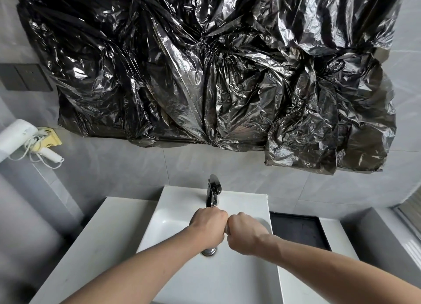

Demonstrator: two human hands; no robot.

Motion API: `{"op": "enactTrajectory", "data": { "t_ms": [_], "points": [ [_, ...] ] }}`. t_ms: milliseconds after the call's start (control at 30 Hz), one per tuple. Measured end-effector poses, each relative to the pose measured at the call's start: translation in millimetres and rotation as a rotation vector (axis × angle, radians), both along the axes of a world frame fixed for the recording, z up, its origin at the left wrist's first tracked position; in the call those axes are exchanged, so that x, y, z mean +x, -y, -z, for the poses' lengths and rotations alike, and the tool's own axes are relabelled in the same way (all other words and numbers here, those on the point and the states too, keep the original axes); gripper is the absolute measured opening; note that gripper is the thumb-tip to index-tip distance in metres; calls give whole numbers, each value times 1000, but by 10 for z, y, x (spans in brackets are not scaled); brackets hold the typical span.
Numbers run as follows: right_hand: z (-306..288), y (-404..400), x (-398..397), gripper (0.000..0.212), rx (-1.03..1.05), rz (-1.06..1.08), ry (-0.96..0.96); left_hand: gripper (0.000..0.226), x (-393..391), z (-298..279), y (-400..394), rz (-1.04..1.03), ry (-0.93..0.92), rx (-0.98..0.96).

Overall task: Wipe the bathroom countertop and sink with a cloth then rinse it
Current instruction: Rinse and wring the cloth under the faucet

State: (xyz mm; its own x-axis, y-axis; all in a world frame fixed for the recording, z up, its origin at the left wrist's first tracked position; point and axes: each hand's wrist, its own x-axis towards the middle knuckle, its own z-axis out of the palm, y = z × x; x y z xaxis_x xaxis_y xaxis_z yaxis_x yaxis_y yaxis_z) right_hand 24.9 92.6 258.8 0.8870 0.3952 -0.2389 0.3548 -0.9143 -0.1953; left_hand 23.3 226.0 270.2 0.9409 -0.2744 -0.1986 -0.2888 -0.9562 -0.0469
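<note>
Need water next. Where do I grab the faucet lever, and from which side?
Take the lever by its near end, from above and in front with the right hand. It sits on top of the upright faucet body, and the wall is right behind it.

This is a home bathroom. A white sink (182,217) with a chrome tap (213,189) sits in a white countertop (95,240), the walls (118,167) are grey tiles, and a hair dryer (20,137) hangs at the left (black plastic (205,64) covers the wall above).
</note>
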Motion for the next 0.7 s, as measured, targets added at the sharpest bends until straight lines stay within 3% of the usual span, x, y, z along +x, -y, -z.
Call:
{"op": "enactTrajectory", "data": {
  "t_ms": [200,300,367,467,633,700],
  "points": [
    [167,84,52,22,-30,-41,60,10,22,170,58,-327,-297,-330],
    [203,85,45,28,-20,-91,86,5,17,161,26,-354,-532,-454],
    [263,86,46,24,22,-120,121,13,8,145,-17,-366,-604,-465],
    [355,103,51,3,185,-111,175,5,-15,159,-32,-375,-445,-461],
    [243,155,21,21,368,-66,134,29,-116,221,-223,-408,-190,-640],
    [170,207,29,28,376,-20,24,37,-192,229,-326,-300,-3,-693]
  ]
}}
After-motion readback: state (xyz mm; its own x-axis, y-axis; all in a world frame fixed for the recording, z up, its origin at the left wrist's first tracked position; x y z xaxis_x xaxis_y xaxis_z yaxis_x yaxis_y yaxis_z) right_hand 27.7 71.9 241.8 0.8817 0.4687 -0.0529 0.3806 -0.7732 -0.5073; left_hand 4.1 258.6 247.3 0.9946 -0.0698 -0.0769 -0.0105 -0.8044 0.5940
